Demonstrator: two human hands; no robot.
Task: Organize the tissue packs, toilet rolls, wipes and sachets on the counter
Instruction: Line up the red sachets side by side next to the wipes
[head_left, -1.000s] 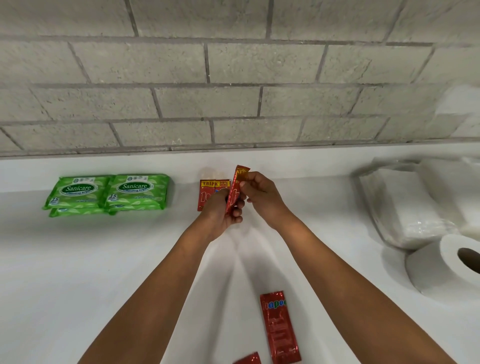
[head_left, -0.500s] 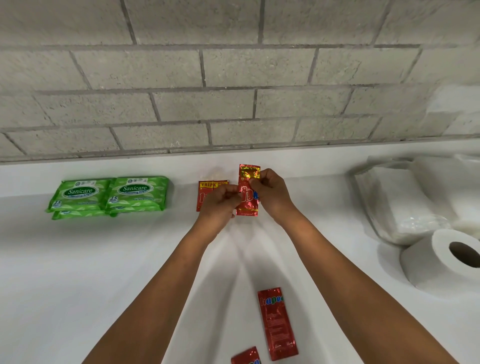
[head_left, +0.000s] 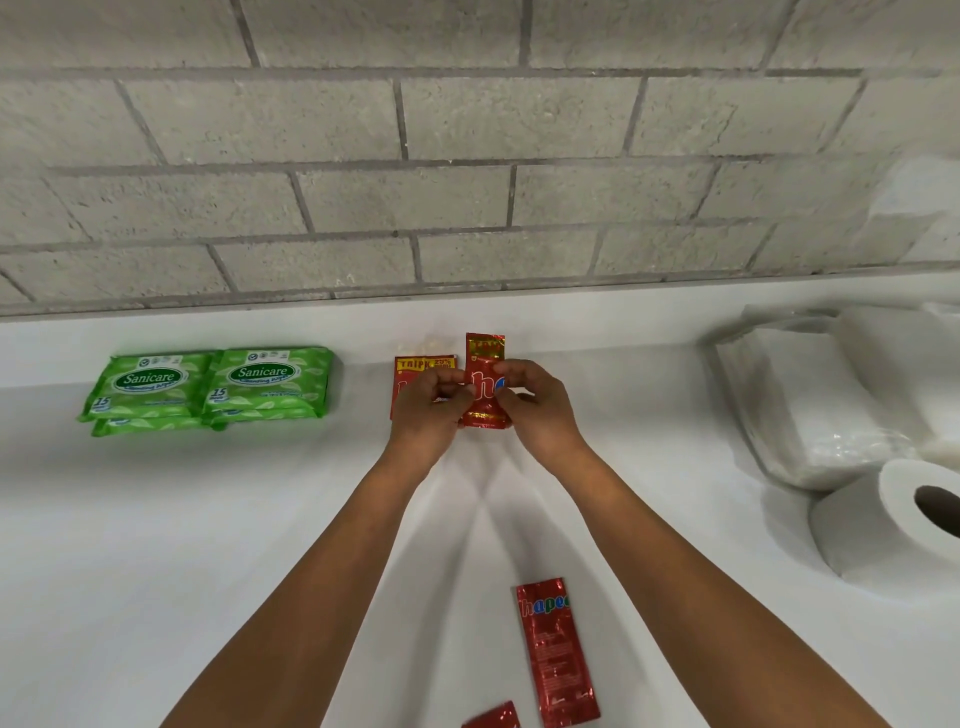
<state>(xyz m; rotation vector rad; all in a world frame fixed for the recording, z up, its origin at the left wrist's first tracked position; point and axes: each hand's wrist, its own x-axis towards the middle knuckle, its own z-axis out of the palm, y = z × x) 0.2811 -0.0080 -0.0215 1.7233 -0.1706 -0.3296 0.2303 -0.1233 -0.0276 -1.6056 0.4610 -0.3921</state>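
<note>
Now we pinch the red sachet (head_left: 484, 387) between both hands, left hand (head_left: 427, 415) and right hand (head_left: 537, 408), beside the sachet pile (head_left: 415, 366).

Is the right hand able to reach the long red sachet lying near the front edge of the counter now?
Probably yes, but not at once. The long red sachet lies uncovered below the right forearm, with nothing on it. However, the right hand and the left hand both hold the upright red sachet, which must be released first.
</note>
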